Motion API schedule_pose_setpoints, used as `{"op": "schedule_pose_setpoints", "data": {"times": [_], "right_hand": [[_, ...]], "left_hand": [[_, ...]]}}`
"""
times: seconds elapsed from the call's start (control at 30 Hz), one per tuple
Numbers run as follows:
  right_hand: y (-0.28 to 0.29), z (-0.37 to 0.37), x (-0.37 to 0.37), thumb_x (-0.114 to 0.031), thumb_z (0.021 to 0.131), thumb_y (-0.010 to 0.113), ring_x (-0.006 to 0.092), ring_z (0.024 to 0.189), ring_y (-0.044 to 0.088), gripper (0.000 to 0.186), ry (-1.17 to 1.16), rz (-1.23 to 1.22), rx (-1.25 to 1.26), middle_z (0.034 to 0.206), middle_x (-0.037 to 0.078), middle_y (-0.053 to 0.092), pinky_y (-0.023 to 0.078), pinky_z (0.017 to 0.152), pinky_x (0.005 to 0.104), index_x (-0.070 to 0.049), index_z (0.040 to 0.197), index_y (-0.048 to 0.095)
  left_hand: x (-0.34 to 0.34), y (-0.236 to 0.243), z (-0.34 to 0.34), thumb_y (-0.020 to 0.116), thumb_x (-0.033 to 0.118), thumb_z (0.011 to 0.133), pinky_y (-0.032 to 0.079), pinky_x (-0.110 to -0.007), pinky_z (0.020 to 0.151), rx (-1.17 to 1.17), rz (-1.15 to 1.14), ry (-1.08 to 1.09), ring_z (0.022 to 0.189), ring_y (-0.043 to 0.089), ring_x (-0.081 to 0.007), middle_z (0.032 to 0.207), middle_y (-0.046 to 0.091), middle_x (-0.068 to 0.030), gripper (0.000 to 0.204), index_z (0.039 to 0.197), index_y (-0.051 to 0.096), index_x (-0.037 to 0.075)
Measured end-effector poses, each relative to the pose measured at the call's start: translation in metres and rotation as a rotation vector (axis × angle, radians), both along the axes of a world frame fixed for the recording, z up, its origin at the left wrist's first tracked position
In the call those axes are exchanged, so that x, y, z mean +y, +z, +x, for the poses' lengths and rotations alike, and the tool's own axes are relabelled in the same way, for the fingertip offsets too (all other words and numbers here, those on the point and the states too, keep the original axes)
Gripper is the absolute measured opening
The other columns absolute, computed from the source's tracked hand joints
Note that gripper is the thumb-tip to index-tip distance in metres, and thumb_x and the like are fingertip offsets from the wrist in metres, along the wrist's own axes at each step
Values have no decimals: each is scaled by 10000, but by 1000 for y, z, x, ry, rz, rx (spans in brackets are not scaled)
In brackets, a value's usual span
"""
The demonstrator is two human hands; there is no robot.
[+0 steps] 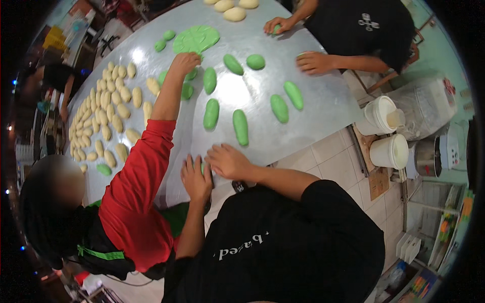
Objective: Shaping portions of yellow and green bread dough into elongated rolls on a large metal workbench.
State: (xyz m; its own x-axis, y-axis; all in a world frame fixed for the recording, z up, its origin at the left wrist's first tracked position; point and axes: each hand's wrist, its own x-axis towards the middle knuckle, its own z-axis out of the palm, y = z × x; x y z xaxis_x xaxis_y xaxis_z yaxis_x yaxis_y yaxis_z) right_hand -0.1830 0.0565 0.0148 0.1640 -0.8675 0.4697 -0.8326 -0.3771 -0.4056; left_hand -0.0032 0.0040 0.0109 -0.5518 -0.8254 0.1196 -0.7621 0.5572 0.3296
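Observation:
At the table's near edge, my left hand (196, 178) lies palm down with its fingers stretched over a green dough piece (203, 169), most of which is hidden under it. My right hand (227, 160) is just beside it, fingers apart and pointing toward the left hand, with nothing visible in them. Beyond my hands, several oblong green dough pieces (241, 127) lie spaced out on the shiny metal table (308, 134). A person in a red sleeve (151, 161) reaches across from my left, a hand (188, 61) at the edge of a flattened green dough sheet (197, 39).
Many pale dough pieces (103, 108) cover the table's left side, with more pale pieces (234, 13) at the far edge. Across the table, a person in a black shirt (361, 30) handles green dough. White buckets (389, 154) and a metal pot (428, 157) stand on the right.

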Motion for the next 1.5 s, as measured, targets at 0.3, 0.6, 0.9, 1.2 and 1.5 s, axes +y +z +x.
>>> {"op": "schedule_pose_setpoints", "data": {"times": [0.3, 0.6, 0.9, 1.2, 1.5], "right_hand": [[-17, 14, 29, -292, 887, 595, 313, 1226, 492, 366, -44, -21, 37, 1285, 135, 568, 358, 1044, 481, -52, 1162, 629], [-12, 10, 11, -249, 854, 614, 272, 1090, 538, 289, -77, 29, -1, 1127, 90, 608, 395, 981, 445, -71, 1078, 659], [-6, 26, 14, -270, 831, 625, 272, 976, 555, 182, -200, 42, -22, 955, 92, 598, 387, 958, 477, -92, 862, 649], [-7, 15, 1, -294, 830, 629, 291, 1078, 540, 262, -105, -64, -30, 1096, 122, 608, 383, 992, 475, -72, 965, 660], [-4, 15, 9, -342, 845, 621, 289, 1035, 537, 293, -156, -11, 158, 1047, 100, 600, 397, 909, 450, -84, 982, 646]], "left_hand": [[19, 0, 15, 512, 271, 959, 256, -561, 1117, -60, 56, 12, 1366, 363, -406, 1484, 412, -193, 446, 1360, 517, 76], [-1, -9, 0, 522, 254, 952, 280, -574, 1106, 78, -67, -50, 1341, 401, -411, 1441, 473, -181, 414, 1324, 567, 79], [2, -1, 5, 489, 282, 968, 244, -575, 1124, 4, -29, -42, 1359, 400, -363, 1450, 466, -158, 438, 1365, 531, 102], [-14, -7, 8, 504, 262, 959, 251, -566, 1121, 80, -50, -114, 1355, 394, -382, 1444, 467, -181, 426, 1326, 547, 49], [-8, -7, 1, 569, 328, 923, 294, -540, 1095, -15, -182, -36, 1328, 431, -351, 1415, 499, -157, 452, 1312, 564, 98]]}}
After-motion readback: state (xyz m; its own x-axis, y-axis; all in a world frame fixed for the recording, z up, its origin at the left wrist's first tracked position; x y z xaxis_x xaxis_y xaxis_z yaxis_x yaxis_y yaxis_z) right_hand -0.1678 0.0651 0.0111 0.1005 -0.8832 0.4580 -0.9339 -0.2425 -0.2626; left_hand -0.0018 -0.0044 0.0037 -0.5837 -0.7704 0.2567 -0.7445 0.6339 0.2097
